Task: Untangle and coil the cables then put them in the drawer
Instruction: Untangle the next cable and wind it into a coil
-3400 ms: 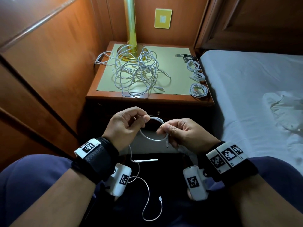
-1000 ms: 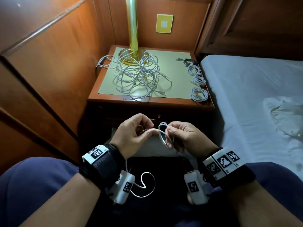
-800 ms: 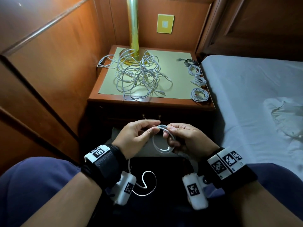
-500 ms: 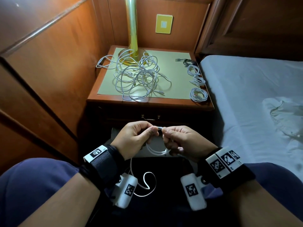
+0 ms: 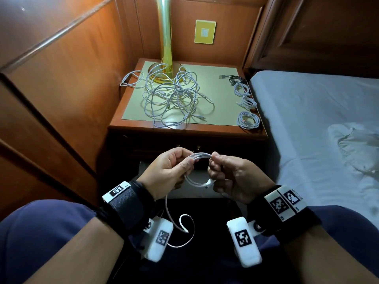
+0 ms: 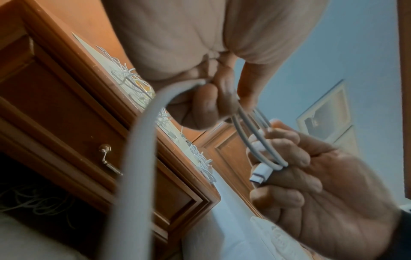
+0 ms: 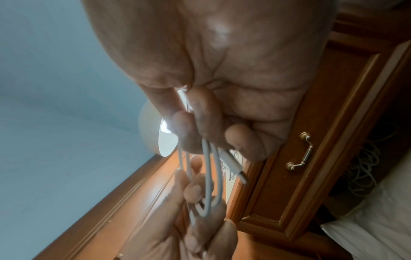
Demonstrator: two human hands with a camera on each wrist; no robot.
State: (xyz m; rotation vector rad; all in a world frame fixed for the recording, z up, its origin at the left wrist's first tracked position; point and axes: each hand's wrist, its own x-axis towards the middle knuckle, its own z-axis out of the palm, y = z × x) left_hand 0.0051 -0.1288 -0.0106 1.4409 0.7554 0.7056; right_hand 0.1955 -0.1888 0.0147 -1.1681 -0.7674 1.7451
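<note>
Both hands hold a white cable (image 5: 202,155) wound into a small coil in front of the nightstand. My left hand (image 5: 170,171) pinches the coil's left side, and the loose tail (image 5: 180,224) hangs below it over my lap. My right hand (image 5: 229,177) grips the coil's right side, with the white plug (image 6: 261,173) sticking out beside its fingers. A tangle of white cables (image 5: 170,95) lies on the nightstand top (image 5: 217,95). The closed drawer front shows its brass handle (image 7: 300,151); below it an open compartment holds loose cables (image 7: 364,168).
Several coiled cables (image 5: 247,119) sit in a row along the nightstand's right edge, with a dark cable (image 5: 233,78) behind them. A gold lamp post (image 5: 164,37) rises from the tangle. Wood panelling closes in the left; a bed (image 5: 317,124) lies to the right.
More of the cable has been wound into the coil, so the hanging tail has grown much shorter. In the last second the loop turned between the hands and now shows several strands.
</note>
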